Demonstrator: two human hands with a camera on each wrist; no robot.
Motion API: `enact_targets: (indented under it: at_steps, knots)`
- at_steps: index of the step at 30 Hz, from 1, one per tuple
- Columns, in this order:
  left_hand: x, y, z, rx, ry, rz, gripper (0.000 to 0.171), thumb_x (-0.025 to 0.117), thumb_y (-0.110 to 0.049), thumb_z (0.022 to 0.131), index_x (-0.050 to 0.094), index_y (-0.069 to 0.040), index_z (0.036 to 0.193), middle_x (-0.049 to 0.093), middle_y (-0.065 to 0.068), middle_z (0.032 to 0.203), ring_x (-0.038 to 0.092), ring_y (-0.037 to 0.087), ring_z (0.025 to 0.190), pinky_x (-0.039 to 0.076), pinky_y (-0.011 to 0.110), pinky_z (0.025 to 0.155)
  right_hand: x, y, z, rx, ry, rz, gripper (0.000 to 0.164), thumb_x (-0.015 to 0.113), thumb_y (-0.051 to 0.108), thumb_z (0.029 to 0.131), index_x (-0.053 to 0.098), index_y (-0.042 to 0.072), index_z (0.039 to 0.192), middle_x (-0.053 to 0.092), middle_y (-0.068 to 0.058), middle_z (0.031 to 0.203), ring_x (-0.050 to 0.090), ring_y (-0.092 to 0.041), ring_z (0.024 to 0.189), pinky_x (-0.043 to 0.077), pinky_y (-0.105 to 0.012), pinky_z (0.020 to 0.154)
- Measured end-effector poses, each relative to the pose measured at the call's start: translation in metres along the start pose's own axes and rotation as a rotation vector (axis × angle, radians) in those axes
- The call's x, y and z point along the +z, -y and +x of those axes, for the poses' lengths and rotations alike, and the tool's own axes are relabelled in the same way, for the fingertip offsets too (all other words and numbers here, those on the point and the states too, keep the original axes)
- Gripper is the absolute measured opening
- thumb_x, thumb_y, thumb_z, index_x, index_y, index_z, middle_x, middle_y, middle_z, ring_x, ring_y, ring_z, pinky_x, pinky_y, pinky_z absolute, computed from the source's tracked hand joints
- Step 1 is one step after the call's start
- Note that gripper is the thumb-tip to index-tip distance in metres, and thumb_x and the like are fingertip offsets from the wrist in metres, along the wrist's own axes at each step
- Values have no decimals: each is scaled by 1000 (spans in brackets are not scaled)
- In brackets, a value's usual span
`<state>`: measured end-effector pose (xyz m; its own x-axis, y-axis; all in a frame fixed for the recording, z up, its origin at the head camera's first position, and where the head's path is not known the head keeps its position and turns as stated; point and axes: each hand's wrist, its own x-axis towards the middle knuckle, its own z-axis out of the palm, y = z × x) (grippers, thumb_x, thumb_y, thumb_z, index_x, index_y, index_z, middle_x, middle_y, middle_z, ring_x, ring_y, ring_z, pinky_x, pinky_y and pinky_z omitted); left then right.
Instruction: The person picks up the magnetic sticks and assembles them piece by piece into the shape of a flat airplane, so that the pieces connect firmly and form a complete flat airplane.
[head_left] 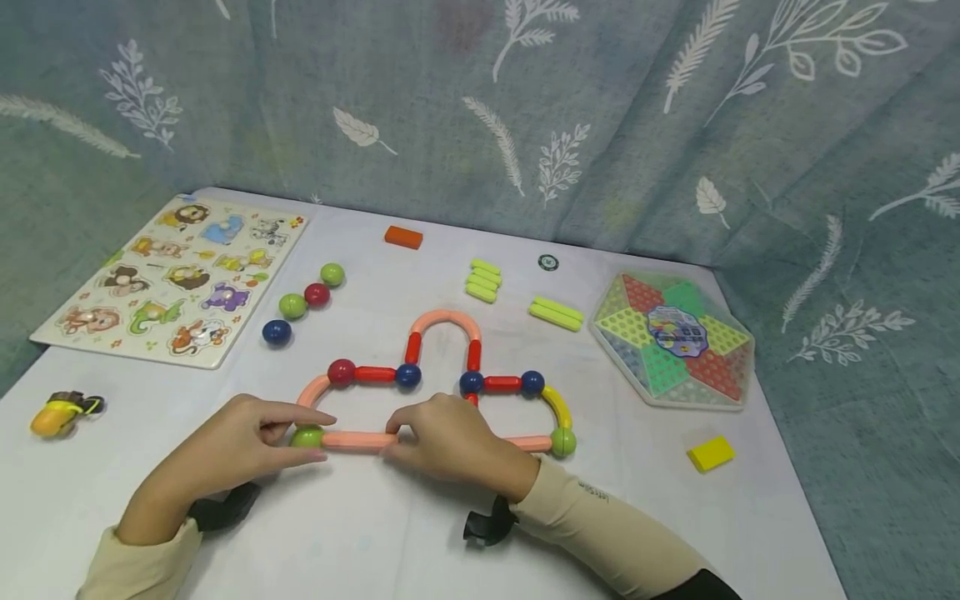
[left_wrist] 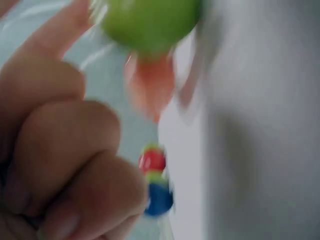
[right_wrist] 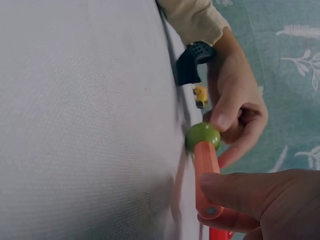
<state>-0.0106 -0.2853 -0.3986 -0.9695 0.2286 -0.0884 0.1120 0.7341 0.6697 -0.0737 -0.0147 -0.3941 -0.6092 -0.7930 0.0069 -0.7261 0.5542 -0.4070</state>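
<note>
My left hand (head_left: 236, 442) holds a light green ball (head_left: 307, 437) between thumb and index finger, at the left corner of an outline of magnetic rods and balls on the table. My right hand (head_left: 450, 435) pinches a straight salmon rod (head_left: 354, 442), whose far end meets that ball; the rod's near end face shows in the right wrist view (right_wrist: 211, 211). A curved salmon rod (head_left: 313, 389) joins the ball to a red ball (head_left: 342, 372). Behind the right hand, part of a short red rod (head_left: 472, 400) is hidden. Another salmon rod (head_left: 528, 443) reaches a green ball (head_left: 563, 442) at right.
Loose balls, among them a blue one (head_left: 277, 333), lie beside an animal puzzle board (head_left: 217, 354). Light green rods (head_left: 556, 313), an orange block (head_left: 403, 237) and a hexagonal game box (head_left: 675, 342) are farther back. A yellow block (head_left: 711, 454) lies right, a small toy (head_left: 63, 414) left.
</note>
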Motion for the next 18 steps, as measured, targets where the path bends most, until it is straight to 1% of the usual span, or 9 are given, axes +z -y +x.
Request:
enact_targets:
  at_steps: [2,5,8,15,18]
  knots:
    - [3,-2,3,22,8,-2,32,74,-53,70,71,-37,97,31,-14,52,29,3,48,27,23,42,-1,1,1,5,2,3,21,68,43,83,71,29,97,40,14,46,37,-5,49,27,-22,43]
    - [6,-3,5,48,-11,19,25,74,-52,71,71,-39,92,31,-16,52,29,1,48,27,21,43,-2,2,1,14,6,11,20,67,43,83,71,29,97,38,13,46,36,-5,48,26,-22,43]
    - [8,-3,6,59,-33,37,23,74,-51,72,70,-38,90,29,-17,52,28,1,48,26,21,43,-3,3,1,19,10,18,21,68,44,83,71,29,97,39,13,46,36,-5,49,26,-22,43]
    - [9,-2,7,39,-22,41,22,76,-48,72,69,-37,90,29,-17,53,30,2,49,27,21,44,-6,2,0,18,22,13,25,67,47,82,71,29,99,39,13,45,36,-6,47,26,-23,43]
    - [8,-3,8,27,-5,34,21,77,-46,72,69,-38,89,30,-16,52,31,3,49,28,21,45,-17,-3,0,39,48,13,32,66,50,82,71,28,104,42,14,46,39,-6,46,29,-23,43]
